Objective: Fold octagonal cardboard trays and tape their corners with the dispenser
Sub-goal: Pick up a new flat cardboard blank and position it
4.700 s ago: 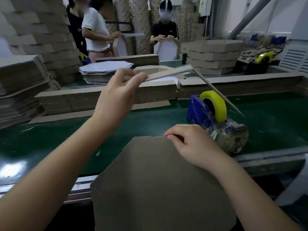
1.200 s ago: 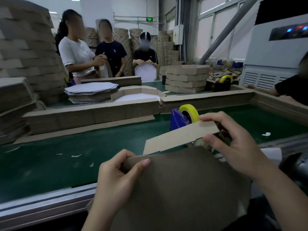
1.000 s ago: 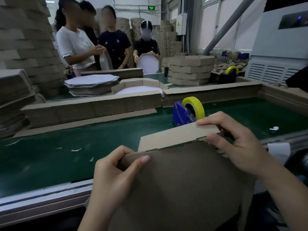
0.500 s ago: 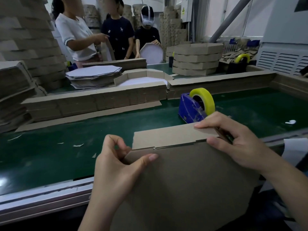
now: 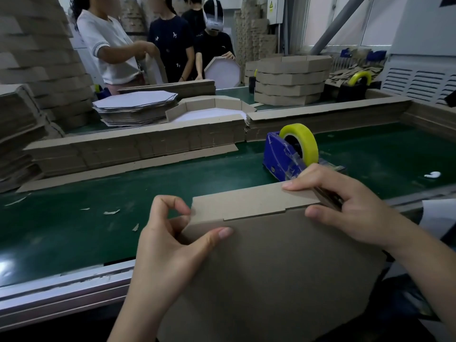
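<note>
I hold a brown octagonal cardboard tray (image 5: pixel 278 267) tilted up over the near edge of the bench, its underside facing me. A cardboard strip (image 5: pixel 251 203) lies along the tray's top edge. My left hand (image 5: pixel 170 240) pinches the tray's upper left corner and the strip's left end. My right hand (image 5: pixel 345 206) grips the strip's right end against the tray's upper right corner. The blue tape dispenser (image 5: pixel 283 156) with a yellow roll (image 5: pixel 302 139) stands on the green belt just beyond my right hand.
Stacked cardboard strips (image 5: pixel 138 149) form a low wall across the green belt (image 5: pixel 98 193). Behind it lie flat blanks (image 5: pixel 135 107), a folded tray (image 5: pixel 212 107), stacked finished trays (image 5: pixel 291 80) and a second dispenser (image 5: pixel 352 87). Several people work at the back. Small scraps litter the belt.
The strip came down from a slant to lie level along the tray's top edge. My left hand shifted up to pinch its left end. The view moved closer to the belt.
</note>
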Tool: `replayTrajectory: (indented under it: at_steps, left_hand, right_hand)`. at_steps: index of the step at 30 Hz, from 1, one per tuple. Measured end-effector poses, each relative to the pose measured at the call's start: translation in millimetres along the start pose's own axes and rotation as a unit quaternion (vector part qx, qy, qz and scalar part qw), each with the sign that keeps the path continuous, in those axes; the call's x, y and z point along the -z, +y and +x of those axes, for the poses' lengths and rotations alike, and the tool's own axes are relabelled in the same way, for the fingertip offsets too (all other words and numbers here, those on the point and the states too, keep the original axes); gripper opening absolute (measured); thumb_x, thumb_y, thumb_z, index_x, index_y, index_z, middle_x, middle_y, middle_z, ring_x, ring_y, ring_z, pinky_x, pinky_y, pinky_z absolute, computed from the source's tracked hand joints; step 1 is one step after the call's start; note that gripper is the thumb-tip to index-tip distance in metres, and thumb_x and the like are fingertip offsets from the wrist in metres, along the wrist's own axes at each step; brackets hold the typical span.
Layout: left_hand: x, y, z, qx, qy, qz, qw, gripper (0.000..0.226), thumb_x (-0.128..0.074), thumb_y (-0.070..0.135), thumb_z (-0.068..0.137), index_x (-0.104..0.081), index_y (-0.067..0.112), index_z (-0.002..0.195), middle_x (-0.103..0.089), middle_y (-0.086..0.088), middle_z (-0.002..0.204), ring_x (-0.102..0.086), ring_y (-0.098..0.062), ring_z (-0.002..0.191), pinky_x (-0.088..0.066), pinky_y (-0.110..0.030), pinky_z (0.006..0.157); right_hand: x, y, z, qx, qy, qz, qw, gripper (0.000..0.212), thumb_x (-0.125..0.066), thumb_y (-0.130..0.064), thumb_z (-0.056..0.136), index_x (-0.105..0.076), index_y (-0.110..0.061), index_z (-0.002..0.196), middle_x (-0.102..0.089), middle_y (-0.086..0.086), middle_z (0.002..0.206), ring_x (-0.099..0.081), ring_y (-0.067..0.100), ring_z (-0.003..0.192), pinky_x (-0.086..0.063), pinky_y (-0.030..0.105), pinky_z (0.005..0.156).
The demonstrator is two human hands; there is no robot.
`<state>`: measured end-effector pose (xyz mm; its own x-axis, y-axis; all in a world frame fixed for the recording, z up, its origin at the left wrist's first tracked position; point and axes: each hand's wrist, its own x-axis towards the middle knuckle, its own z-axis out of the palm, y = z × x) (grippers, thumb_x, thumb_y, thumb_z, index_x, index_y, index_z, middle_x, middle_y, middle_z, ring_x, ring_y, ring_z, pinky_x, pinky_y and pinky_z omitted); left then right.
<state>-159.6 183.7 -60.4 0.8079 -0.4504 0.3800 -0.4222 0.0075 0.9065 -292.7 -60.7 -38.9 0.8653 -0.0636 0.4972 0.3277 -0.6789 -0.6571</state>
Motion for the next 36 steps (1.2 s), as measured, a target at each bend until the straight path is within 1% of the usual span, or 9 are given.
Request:
replayTrajectory:
  at_steps: [2,5,7,11,17,29,32,34,36]
  left_hand:
    - [1.5,1.9,-0.4,0.003,-0.055,-0.012,0.998,0.062,-0.082,0.054,0.051,-0.049,0.052,0.103,-0.075,0.003,0.082,-0.069,-0.028,0.066,-0.058,-0.046,0.059]
    - [8.1,0.7,1.2,-0.072,-0.108,0.088,0.988,0.067,-0.065,0.062,0.070,-0.037,0.066,0.130,-0.068,0.020,0.102,-0.061,0.008,0.092,-0.047,-0.007,0.078]
    - [11.6,1.8,4.5,-0.118,-0.106,0.182,0.970,0.056,-0.050,0.070,0.077,-0.040,0.065,0.131,-0.050,0.011,0.105,-0.050,0.001,0.101,-0.035,-0.004,0.084]
    - [13.7,18.9,12.3,-0.204,-0.140,0.313,0.917,0.043,-0.038,0.066,0.089,-0.059,0.051,0.123,-0.043,0.007,0.129,-0.042,-0.014,0.121,-0.033,-0.026,0.101]
    - [-3.4,44.7,24.6,-0.236,-0.272,0.399,0.844,0.047,-0.026,0.060,0.092,-0.047,0.053,0.133,-0.056,0.011,0.123,-0.052,-0.013,0.108,-0.047,-0.033,0.087]
    - [-18.7,44.7,20.0,-0.250,-0.242,0.406,0.845,0.045,-0.030,0.050,0.093,-0.053,0.047,0.132,-0.058,0.001,0.111,-0.054,-0.022,0.098,-0.048,-0.037,0.078]
    - [-19.5,40.2,18.9,-0.264,-0.227,0.393,0.851,0.044,-0.034,0.047,0.093,-0.058,0.042,0.129,-0.061,0.000,0.107,-0.057,-0.024,0.093,-0.049,-0.038,0.073]
    - [-20.5,39.6,17.2,-0.262,-0.223,0.389,0.854,0.043,-0.034,0.047,0.093,-0.059,0.042,0.128,-0.063,0.000,0.106,-0.059,-0.024,0.092,-0.051,-0.039,0.071]
    - [-21.7,40.4,16.7,-0.259,-0.222,0.389,0.856,0.044,-0.033,0.048,0.093,-0.059,0.042,0.127,-0.063,0.001,0.106,-0.059,-0.024,0.093,-0.051,-0.039,0.071]
  right_hand:
    - [0.5,1.4,0.7,-0.008,-0.016,0.011,1.000,0.046,-0.058,-0.060,0.086,-0.064,-0.028,0.119,-0.060,-0.008,0.110,-0.059,0.015,0.108,-0.045,0.020,0.092]
    - [0.8,2.2,1.7,-0.020,-0.032,0.020,0.999,0.045,-0.060,-0.061,0.084,-0.061,-0.034,0.121,-0.059,-0.011,0.111,-0.058,0.014,0.108,-0.046,0.020,0.091]
    - [0.7,2.5,1.4,-0.021,-0.037,0.024,0.999,0.045,-0.061,-0.059,0.084,-0.061,-0.035,0.121,-0.059,-0.014,0.112,-0.058,0.013,0.110,-0.046,0.018,0.091]
    - [0.1,2.0,-0.4,-0.016,-0.034,0.025,0.999,0.044,-0.062,-0.057,0.085,-0.061,-0.033,0.121,-0.058,-0.015,0.112,-0.058,0.012,0.111,-0.045,0.019,0.092]
    - [1.1,3.3,-5.9,-0.019,-0.023,0.017,0.999,0.046,-0.062,-0.056,0.086,-0.063,-0.027,0.122,-0.058,-0.014,0.113,-0.058,0.016,0.112,-0.044,0.021,0.092]
    - [10.4,3.0,-13.8,-0.061,-0.043,0.005,0.997,0.052,-0.053,-0.067,0.083,-0.055,-0.042,0.128,-0.055,-0.018,0.124,-0.052,0.008,0.119,-0.044,0.018,0.094]
    - [25.6,15.4,-3.8,-0.116,0.150,0.020,0.982,0.029,-0.051,-0.051,0.090,-0.063,-0.041,0.114,-0.061,-0.011,0.112,-0.058,0.000,0.093,-0.047,0.018,0.077]
    - [39.2,29.8,6.8,-0.233,0.275,-0.064,0.930,0.014,-0.052,-0.042,0.094,-0.066,-0.038,0.097,-0.060,-0.008,0.107,-0.057,0.005,0.090,-0.041,0.024,0.077]
    - [47.5,42.9,15.2,-0.373,0.237,-0.122,0.889,0.021,-0.051,-0.042,0.096,-0.068,-0.030,0.090,-0.060,-0.006,0.104,-0.055,0.013,0.093,-0.038,0.031,0.076]
